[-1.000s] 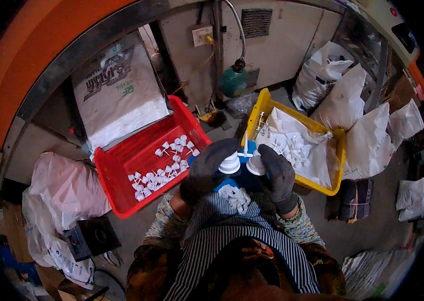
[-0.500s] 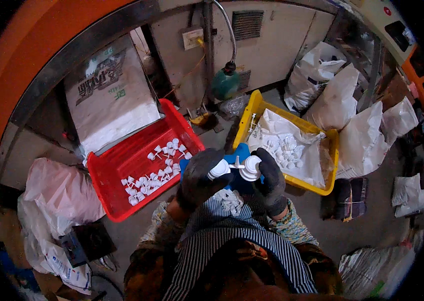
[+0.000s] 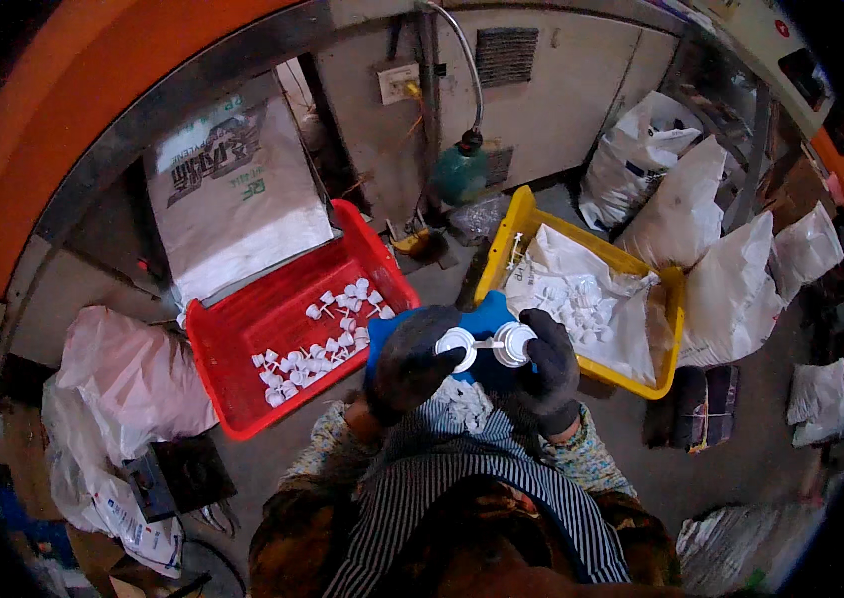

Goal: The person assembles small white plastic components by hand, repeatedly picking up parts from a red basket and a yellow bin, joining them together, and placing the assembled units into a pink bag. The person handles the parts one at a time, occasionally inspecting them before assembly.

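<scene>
Two round white plastic caps (image 3: pixel 512 343), joined by a thin white bar, are held between my gloved hands above my lap. My left hand (image 3: pixel 416 361) is closed on the left cap, thumb and fingers at its edge. Around the right cap my right hand (image 3: pixel 552 361) curls its fingertips. Both caps turn their ringed round faces upward. Beneath them lies a blue thing (image 3: pixel 487 315), largely covered by the hands. Small white plastic scraps (image 3: pixel 465 402) rest on my striped apron.
A red tray (image 3: pixel 242 424) at left holds several white caps with stems. The yellow tray (image 3: pixel 676 299) at right holds white parts on a sack liner. White sacks (image 3: pixel 676 199) stand behind it. A green bottle-like thing (image 3: pixel 460 171) hangs from a bent metal tube.
The joined caps have tilted, so their round faces now point more upward. Both hands still hold them. The whole view has shifted slightly.
</scene>
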`<state>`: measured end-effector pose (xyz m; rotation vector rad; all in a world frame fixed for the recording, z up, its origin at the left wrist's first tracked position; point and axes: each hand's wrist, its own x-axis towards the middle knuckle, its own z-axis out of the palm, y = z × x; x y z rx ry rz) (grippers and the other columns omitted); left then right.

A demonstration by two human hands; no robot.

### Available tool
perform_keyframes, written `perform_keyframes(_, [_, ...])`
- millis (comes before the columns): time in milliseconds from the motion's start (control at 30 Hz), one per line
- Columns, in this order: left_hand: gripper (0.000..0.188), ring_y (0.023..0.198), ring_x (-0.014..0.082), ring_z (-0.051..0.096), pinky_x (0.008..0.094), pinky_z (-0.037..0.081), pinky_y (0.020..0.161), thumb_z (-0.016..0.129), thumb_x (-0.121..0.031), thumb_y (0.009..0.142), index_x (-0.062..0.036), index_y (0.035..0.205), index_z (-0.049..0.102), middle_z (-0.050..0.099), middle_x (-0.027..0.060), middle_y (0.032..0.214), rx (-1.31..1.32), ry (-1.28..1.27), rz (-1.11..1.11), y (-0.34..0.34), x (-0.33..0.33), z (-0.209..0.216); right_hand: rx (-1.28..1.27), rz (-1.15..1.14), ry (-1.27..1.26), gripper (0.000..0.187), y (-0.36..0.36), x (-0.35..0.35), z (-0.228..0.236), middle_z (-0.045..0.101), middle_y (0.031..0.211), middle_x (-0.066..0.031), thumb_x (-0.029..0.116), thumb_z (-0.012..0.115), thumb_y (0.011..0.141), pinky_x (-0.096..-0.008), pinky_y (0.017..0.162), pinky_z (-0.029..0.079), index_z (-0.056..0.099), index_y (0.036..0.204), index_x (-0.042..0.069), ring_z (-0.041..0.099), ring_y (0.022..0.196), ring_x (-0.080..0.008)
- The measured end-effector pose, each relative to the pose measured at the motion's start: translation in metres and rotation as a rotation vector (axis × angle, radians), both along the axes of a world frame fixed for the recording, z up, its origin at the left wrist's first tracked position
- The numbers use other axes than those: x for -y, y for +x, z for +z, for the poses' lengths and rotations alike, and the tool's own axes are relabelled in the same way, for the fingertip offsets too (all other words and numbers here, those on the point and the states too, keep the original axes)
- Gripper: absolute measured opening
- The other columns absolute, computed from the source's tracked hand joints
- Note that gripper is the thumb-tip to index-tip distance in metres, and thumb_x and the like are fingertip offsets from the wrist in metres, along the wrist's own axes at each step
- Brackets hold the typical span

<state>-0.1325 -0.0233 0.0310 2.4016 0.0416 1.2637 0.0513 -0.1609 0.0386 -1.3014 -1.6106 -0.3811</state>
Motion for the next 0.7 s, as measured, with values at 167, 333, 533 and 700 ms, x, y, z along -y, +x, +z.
perform_keyframes(167, [0.037,0.107,0.0385,0.062,0.0486,0.047,0.095,0.075,-0.011,0.078,-0.0007,0.112,0.065,0.065,0.0211,0.114,-0.05,-0.27,0.08,0.0,0.008,0.005,0.017,0.012,0.015,0.069,0.003,-0.004,-0.001,0.058,0.121,-0.0261,0.014,0.086,0.065,-0.0523,0.085,0.051,0.05,0.124,0.008,0.061,0.104,-0.0435])
perform_keyframes(333, [0.028,0.107,0.0397,0.061,0.0495,0.046,0.097,0.07,-0.007,0.081,-0.0082,0.108,0.065,0.065,0.0217,0.113,-0.081,-0.134,0.027,0.003,0.002,0.007,0.06,-0.021,0.008,0.066,0.005,-0.004,-0.006,0.059,0.119,-0.0251,0.015,0.087,0.064,-0.0513,0.084,0.051,0.054,0.122,0.009,0.061,0.103,-0.0424])
perform_keyframes(533, [0.031,0.109,0.0395,0.06,0.0489,0.047,0.097,0.067,-0.003,0.081,-0.0105,0.109,0.054,0.062,0.0237,0.119,-0.032,-0.096,0.051,0.01,-0.004,-0.022,-0.013,-0.001,-0.057,0.053,0.001,-0.007,0.0,0.059,0.118,-0.0251,0.012,0.081,0.071,-0.0509,0.084,0.051,0.056,0.117,0.004,0.061,0.102,-0.0418])
perform_keyframes(700, [0.039,0.111,0.0382,0.06,0.0467,0.047,0.097,0.07,-0.005,0.079,-0.008,0.115,0.054,0.06,0.0229,0.122,-0.008,-0.2,0.025,0.016,-0.007,-0.023,-0.03,-0.023,-0.188,0.046,0.005,-0.008,-0.016,0.058,0.121,-0.0274,0.009,0.074,0.077,-0.0509,0.089,0.05,0.056,0.118,-0.001,0.06,0.107,-0.043])
